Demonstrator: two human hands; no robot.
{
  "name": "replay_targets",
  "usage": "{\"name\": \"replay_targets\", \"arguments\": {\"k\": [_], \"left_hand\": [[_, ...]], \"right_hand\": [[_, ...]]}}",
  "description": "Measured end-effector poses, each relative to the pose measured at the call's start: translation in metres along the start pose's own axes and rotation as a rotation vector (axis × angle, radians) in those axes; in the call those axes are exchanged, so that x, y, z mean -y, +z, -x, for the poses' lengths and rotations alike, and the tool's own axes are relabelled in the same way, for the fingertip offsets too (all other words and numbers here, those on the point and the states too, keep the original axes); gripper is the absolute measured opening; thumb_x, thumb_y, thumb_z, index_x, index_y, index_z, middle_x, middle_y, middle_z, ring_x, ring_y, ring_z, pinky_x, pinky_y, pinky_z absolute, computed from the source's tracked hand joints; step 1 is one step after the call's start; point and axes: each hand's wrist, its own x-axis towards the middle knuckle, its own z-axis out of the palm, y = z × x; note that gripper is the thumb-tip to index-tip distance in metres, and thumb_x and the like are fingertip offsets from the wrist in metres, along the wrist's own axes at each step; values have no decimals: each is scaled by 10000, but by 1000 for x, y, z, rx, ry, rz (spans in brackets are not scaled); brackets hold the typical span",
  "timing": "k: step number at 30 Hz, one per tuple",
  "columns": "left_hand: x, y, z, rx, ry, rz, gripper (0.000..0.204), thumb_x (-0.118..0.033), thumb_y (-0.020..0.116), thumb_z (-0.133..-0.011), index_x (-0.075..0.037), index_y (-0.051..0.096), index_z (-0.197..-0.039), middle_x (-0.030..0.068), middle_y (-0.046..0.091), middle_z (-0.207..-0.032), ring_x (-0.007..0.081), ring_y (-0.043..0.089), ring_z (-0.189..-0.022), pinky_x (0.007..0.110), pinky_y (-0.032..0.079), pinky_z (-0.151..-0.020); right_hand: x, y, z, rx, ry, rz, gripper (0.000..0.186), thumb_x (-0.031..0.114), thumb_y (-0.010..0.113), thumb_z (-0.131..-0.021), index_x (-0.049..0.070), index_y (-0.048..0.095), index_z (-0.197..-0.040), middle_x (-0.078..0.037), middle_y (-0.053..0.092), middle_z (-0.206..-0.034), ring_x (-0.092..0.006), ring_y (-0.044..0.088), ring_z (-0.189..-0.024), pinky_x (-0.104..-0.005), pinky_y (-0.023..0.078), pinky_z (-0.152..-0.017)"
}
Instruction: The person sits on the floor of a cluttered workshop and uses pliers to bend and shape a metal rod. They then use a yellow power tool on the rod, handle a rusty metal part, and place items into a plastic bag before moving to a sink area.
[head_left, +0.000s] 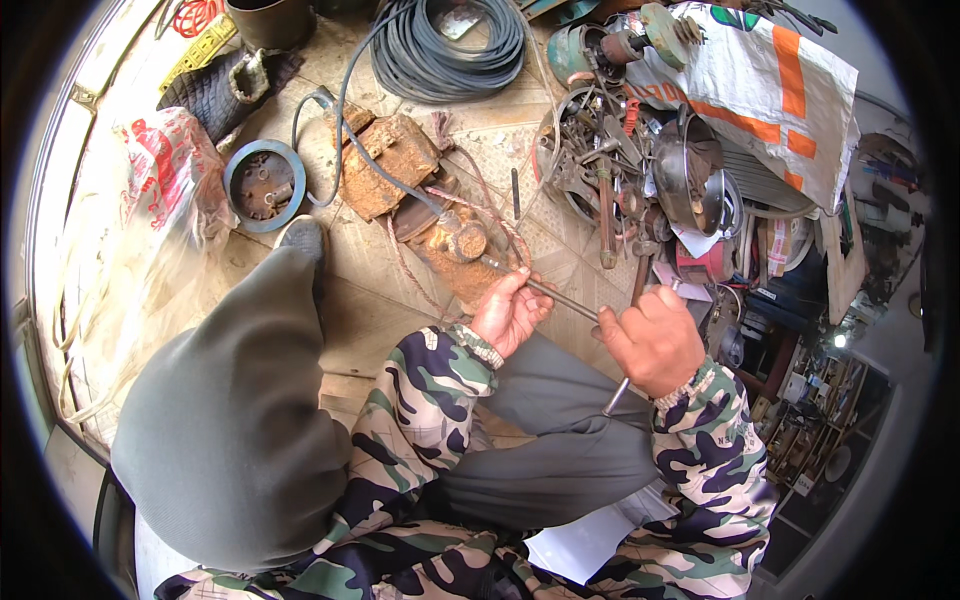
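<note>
So both hands are on 1 thin metal rod [565,298] mid-frame: left hand [510,312] curled around its upper part, right hand [652,342] fisted on the lower end. Rusty metal part [400,160] sits upper left of the rod, hose coil [450,45] at top.

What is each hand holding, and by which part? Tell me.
Both hold one thin metal rod. The left hand grips it near its far end, by the rusty fitting; the right hand grips nearer its lower end, which sticks out below the fist.

Cluttered repair workshop: scrap metal parts [600,150], coiled hoses [450,50]
</note>
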Motion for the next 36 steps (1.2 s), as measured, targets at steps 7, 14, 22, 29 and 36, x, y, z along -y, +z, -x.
{"name": "replay_targets", "arguments": {"k": [7, 14, 22, 29, 36], "left_hand": [[-1, -1, 0, -62, -13, -6, 204, -229, 531, -984, -28, 570, -981, 179, 659, -954, 230, 658, -760, 288, 544, -637], [-7, -6, -3, -97, -19, -28, 211, -241, 501, -1000, -36, 549, -1005, 129, 647, -894, 223, 661, -744, 295, 566, -644], [10, 17, 8, -56, -155, -175, 299, -295, 503, -999, -10, 583, -962, 121, 666, -834, 171, 636, -657, 271, 560, -597], [14, 48, 13, -41, -275, -1070, 355, -363, 474, -1013, -22, 572, -1017, 78, 662, -871, 142, 660, -719, 254, 538, -647], [-76, 65, 12, -270, 196, -1178, 206, -198, 532, -987, 2, 574, -1014, 137, 672, -887, 213, 671, -727, 339, 567, -667]], "right_hand": [[9, 8, -6, 48, 283, -156, 174, 159, 742, -713, 63, 598, -699, -62, 506, -574, -258, 533, -566, -386, 395, -579], [15, 8, -17, 51, 481, -236, 272, 185, 696, -775, 61, 535, -594, -133, 551, -553, -333, 560, -536, -433, 403, -544], [18, -17, 27, -6, 206, -52, 163, 219, 744, -735, 93, 645, -761, -34, 545, -626, -231, 577, -615, -400, 445, -597], [-11, 48, 201, -120, 1197, -893, 279, 176, 669, -863, 1, 594, -659, -11, 523, -530, -86, 509, -514, -309, 381, -480], [103, 315, 305, 5, 1786, -1399, 286, 244, 679, -875, 38, 627, -683, 5, 534, -553, -85, 473, -513, -288, 378, -473]]}}
